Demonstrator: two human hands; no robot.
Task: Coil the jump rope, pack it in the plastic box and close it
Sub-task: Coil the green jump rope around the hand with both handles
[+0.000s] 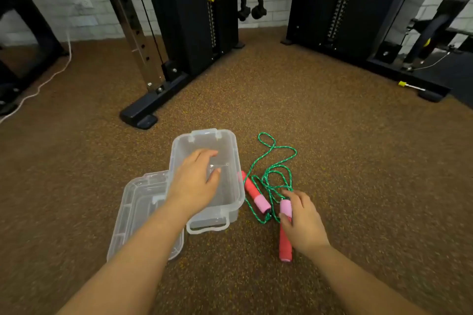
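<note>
Barely begun: the rope (275,176) sprawls uncoiled on the floor (358,161) beside the empty box (238,186), lid (133,212) off, left hand (197,181) open over the box, right hand (302,220) closing on one handle (285,233).

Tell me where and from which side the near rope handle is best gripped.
Judging by its pose, grip the near handle around its red shaft, below the pink band, coming from above and its right side. It lies flat on the floor, pointing toward the person, its right side free; the green rope crowds the pink end. The right hand already has fingers there.
</note>
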